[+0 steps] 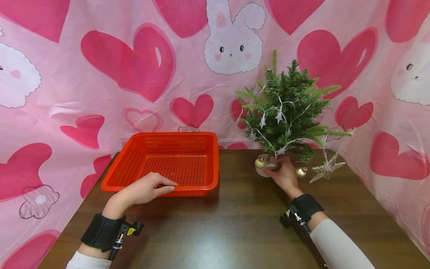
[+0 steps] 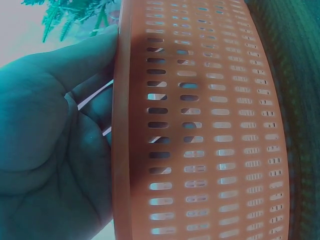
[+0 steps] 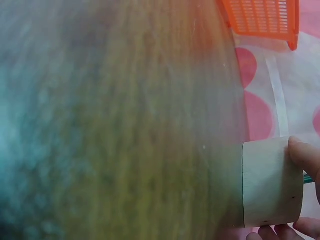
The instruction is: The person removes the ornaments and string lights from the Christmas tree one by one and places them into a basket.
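Observation:
My left hand point(image 1: 142, 190) holds the near rim of a red-orange plastic basket point(image 1: 134, 188) at the left. In the left wrist view the thumb lies against the rim, and the fingers point(image 2: 100, 107) pass behind the slotted basket wall point(image 2: 210, 150). At the right stands a small artificial Christmas tree point(image 1: 292, 108), strung with a star-shaped light string point(image 1: 279, 115). My right hand point(image 1: 284, 176) grips its pale round base point(image 3: 270, 185), thumb on the upper edge and fingers around the side. A glittery gold bauble point(image 1: 259, 162) hangs in front of the base.
Right of my right hand are a smooth gold bauble point(image 1: 301, 172) and a large glittery gold star point(image 1: 327, 168). The brown wooden table point(image 1: 235, 224) meets a pink heart-and-bunny cloth point(image 1: 191, 82) at its back and sides.

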`<state>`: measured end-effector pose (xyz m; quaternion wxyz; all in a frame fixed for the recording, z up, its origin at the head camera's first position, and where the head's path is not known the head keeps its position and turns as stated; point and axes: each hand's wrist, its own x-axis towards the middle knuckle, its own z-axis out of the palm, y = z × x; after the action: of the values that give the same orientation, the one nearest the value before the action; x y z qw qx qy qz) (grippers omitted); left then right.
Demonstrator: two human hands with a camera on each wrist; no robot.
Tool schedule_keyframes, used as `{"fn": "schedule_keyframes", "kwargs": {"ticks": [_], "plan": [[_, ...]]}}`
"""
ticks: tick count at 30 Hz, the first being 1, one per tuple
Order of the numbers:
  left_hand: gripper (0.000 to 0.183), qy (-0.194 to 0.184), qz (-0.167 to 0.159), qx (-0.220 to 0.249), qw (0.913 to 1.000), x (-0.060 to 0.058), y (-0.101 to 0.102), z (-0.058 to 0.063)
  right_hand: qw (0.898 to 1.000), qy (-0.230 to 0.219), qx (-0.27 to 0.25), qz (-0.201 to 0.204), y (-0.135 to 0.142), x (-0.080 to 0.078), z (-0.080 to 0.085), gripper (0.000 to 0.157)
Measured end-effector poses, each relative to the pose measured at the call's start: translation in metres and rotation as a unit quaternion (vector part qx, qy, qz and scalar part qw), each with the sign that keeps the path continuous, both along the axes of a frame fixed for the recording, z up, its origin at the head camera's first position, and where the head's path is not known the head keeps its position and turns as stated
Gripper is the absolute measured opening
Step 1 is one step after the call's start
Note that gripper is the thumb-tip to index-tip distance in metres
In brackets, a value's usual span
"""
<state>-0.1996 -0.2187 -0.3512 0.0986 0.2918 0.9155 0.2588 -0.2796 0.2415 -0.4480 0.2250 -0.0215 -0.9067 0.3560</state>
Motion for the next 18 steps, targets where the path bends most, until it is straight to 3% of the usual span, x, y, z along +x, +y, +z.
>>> {"fn": "schedule_keyframes", "kwargs": {"ticks": [9, 18], "plan": [[0.032, -0.001, 0.017, 0.001, 0.9999, 0.014, 0.011, 0.0, 1.0, -0.016, 0.004, 0.011, 0.005, -0.001, 0.003, 0.054], [0.03, 0.003, 0.028, -0.002, 0.9996, 0.024, 0.019, -0.001, 1.0, 0.004, -0.012, 0.025, 0.003, -0.003, 0.0, 0.06]]}}
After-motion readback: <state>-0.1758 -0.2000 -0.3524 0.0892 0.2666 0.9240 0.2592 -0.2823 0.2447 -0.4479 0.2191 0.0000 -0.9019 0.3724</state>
